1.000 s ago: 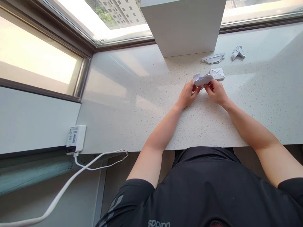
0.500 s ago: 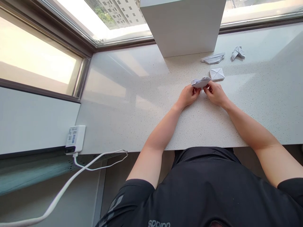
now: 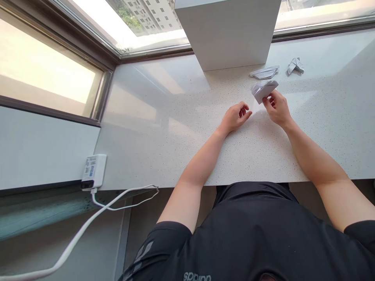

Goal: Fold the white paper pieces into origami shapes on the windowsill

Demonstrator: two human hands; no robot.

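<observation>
My right hand [image 3: 277, 107] pinches a folded white paper piece [image 3: 264, 91] between thumb and fingers, tilted above the counter. This piece covers the spot where a square paper fold lay. Lower to the left, my left hand [image 3: 236, 116] holds nothing; its thumb and curled fingers are apart. Behind the held piece lies a long, flat paper fold [image 3: 265, 73], shaped a bit like a boat. Farther right sits another paper fold [image 3: 295, 66] with several pointed flaps.
A large white box-like block [image 3: 230, 39] stands at the back of the speckled white counter [image 3: 164, 148], against the windows. At the left edge a white power adapter [image 3: 95, 171] has a white cable [image 3: 79, 234] hanging over the front.
My left hand has let go of the folded paper. My right hand has carried it up and to the right, over the square paper fold, which is now hidden.
</observation>
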